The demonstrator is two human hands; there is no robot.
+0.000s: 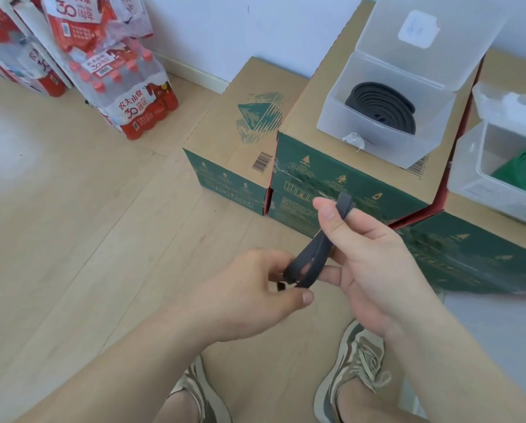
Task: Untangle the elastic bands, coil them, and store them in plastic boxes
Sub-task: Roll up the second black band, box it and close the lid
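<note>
Grey elastic band (pixel 312 257): held in the air between both hands, above the floor and in front of the cartons; doubled into a loop that slants from upper right to lower left.
Right hand (pixel 374 261): fingers curled, with the thumb and forefinger pinching the band's upper end.
Left hand (pixel 255 297): fingers curled round the band's lower end, with the thumb beneath it.
Plastic box, near (pixel 392 148): frosted, with its hinged lid standing open; it sits on top of the tall carton.
Dark coiled band (pixel 380 108): wound in an oval coil and lying inside the near plastic box.
Plastic box, right (pixel 469 166): open, cut off by the frame edge, and resting on a lower carton.
Green band (pixel 524 169): inside the right plastic box, only partly visible.
Tall carton (pixel 316 96): brown and green cardboard, standing by the wall.
Low carton (pixel 240 123): same print, just left of the tall carton.
Bottled water packs (pixel 133 96): red-labelled, shrink-wrapped, and stacked on the floor at upper left.
Floor (pixel 72 209): pale wood planks.
Shoes (pixel 356 361): grey-beige trainers, below the hands.
</note>
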